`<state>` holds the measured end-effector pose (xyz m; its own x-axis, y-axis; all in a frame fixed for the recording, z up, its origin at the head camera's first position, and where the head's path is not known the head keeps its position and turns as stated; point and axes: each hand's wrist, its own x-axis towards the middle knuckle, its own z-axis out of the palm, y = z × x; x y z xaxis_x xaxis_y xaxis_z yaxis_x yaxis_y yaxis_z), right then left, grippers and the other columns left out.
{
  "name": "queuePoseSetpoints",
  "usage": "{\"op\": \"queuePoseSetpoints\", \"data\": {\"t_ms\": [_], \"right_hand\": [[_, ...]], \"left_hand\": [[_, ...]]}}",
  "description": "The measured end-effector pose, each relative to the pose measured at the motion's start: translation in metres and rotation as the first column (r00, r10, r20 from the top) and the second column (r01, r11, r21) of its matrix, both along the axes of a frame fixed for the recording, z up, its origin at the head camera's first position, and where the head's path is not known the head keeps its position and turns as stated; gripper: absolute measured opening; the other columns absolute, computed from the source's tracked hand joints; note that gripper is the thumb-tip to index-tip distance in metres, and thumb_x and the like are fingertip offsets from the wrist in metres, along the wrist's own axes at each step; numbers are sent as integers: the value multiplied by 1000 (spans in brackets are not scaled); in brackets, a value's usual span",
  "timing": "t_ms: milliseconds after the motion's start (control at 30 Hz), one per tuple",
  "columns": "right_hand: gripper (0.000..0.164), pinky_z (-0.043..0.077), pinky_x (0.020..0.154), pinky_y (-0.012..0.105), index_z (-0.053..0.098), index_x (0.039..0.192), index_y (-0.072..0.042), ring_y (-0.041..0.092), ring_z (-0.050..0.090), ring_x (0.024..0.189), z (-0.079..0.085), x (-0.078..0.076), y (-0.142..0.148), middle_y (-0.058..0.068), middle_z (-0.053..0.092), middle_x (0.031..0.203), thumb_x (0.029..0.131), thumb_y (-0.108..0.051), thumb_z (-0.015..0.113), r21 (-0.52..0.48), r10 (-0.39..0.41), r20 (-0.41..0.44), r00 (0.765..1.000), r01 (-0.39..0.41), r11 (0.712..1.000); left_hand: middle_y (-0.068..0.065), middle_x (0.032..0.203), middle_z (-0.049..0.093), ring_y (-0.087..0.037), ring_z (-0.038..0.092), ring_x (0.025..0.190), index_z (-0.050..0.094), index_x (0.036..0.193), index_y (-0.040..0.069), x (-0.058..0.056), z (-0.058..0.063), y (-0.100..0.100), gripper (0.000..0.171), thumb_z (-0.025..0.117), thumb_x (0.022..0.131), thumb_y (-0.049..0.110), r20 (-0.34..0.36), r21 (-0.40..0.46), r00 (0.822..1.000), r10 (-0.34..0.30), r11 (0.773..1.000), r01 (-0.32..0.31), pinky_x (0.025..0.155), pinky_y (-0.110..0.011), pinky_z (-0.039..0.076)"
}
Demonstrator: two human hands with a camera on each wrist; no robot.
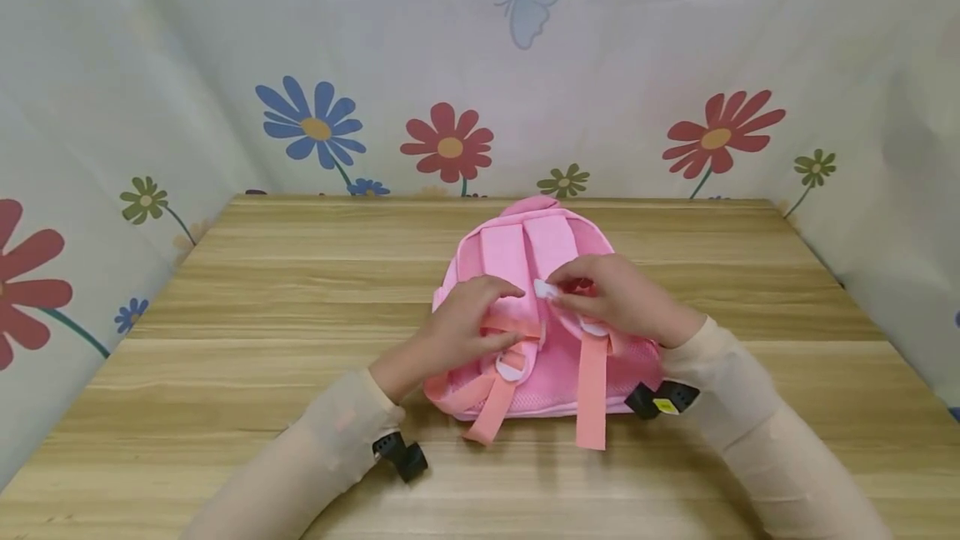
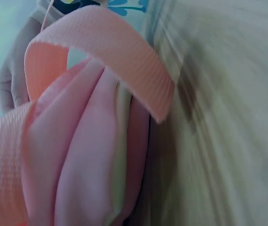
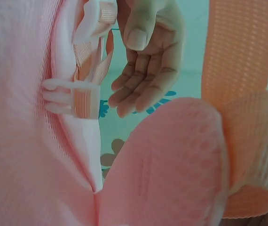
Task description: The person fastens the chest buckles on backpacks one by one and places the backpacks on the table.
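A pink backpack point(image 1: 558, 373) lies on the table with its shoulder straps point(image 1: 505, 252) facing up. My right hand point(image 1: 611, 294) pinches a small white plastic buckle point(image 1: 546, 289) at the fingertips, over the right shoulder strap. Close by on the left, my left hand point(image 1: 468, 319) is held over the left strap, thumb and fingers apart around empty space beside an orange webbing strap point(image 1: 517, 326). In the right wrist view, the left hand point(image 3: 148, 61) shows relaxed fingers near a pronged white buckle point(image 3: 73, 99). The right fingers are mostly hidden there.
Two orange strap tails point(image 1: 592, 398) hang toward the near side from white adjusters point(image 1: 511, 367). Orange webbing point(image 2: 101, 42) arches beside the bag in the left wrist view. The wooden table point(image 1: 262, 315) meets a flower-printed curtain point(image 1: 585, 90) behind.
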<state>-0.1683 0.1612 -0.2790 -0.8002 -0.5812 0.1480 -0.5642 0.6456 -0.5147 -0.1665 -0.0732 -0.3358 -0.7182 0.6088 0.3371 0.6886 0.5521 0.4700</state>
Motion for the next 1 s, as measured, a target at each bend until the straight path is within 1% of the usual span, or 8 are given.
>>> {"op": "queuePoseSetpoints", "data": {"t_ms": [100, 233, 433, 533, 700, 767, 867, 1000], "right_hand": [[24, 55, 80, 34, 72, 108, -8, 13, 60, 84, 0, 1, 4, 3, 72, 99, 86, -15, 72, 9, -14, 8, 1000, 14, 1000], [24, 55, 78, 33, 72, 108, -7, 13, 61, 82, -1, 1, 9, 3, 73, 98, 85, -14, 72, 25, -19, -5, 1000, 19, 999], [23, 54, 76, 31, 72, 107, -6, 12, 59, 81, -5, 2, 19, 3, 72, 96, 85, -13, 72, 47, -28, -10, 1000, 29, 998], [24, 53, 75, 30, 72, 108, -6, 12, 58, 80, -7, 3, 23, 4, 73, 97, 85, -13, 72, 51, -45, -2, 999, 45, 998], [24, 53, 74, 27, 72, 108, -7, 12, 58, 80, -14, 3, 27, 3, 73, 98, 85, -14, 72, 35, -57, 12, 998, 57, 998], [24, 53, 74, 27, 72, 108, -8, 12, 58, 81, -17, 3, 28, 2, 73, 98, 85, -15, 73, 28, -57, 20, 998, 56, 998], [24, 53, 75, 27, 72, 108, -8, 12, 58, 82, -21, 3, 31, 3, 73, 99, 85, -16, 73, 14, -56, 29, 998, 55, 998], [25, 54, 77, 27, 72, 108, -8, 12, 58, 84, -28, 4, 35, 2, 72, 100, 85, -17, 73, -18, -60, 31, 998, 60, 998]], "left_hand": [[-8, 119, 64, -24, 57, 115, 59, 120, 6, 3, 1, 5, 46, 75, 82, 28, -19, -37, 1000, 14, 999, -15, 101, -40, 45], [-5, 117, 65, -22, 57, 113, 61, 119, 9, 6, 3, 12, 43, 73, 84, 32, -31, -91, 999, 27, 995, -30, 102, -41, 43], [-4, 111, 66, -22, 58, 109, 65, 116, 11, 8, 4, 26, 36, 71, 85, 29, -79, -127, 997, 14, 992, -24, 98, -41, 43], [-4, 110, 67, -22, 59, 107, 64, 116, 11, 7, 4, 32, 38, 73, 84, 29, -99, -178, 995, 18, 983, -35, 94, -40, 45], [-3, 106, 67, -20, 59, 102, 64, 118, 12, 5, 0, 38, 41, 74, 83, 31, -103, -263, 994, 43, 962, -69, 91, -37, 46], [-2, 104, 67, -20, 60, 99, 66, 115, 13, 5, -1, 39, 37, 74, 83, 31, -112, -272, 993, 48, 959, -77, 89, -36, 46], [-2, 99, 67, -21, 60, 95, 69, 107, 15, 5, -3, 39, 28, 74, 83, 28, -141, -256, 989, 37, 964, -72, 85, -36, 46], [-1, 96, 67, -20, 59, 93, 70, 101, 16, 5, -4, 38, 22, 74, 83, 27, -148, -234, 989, 30, 970, -64, 85, -36, 46]]}}
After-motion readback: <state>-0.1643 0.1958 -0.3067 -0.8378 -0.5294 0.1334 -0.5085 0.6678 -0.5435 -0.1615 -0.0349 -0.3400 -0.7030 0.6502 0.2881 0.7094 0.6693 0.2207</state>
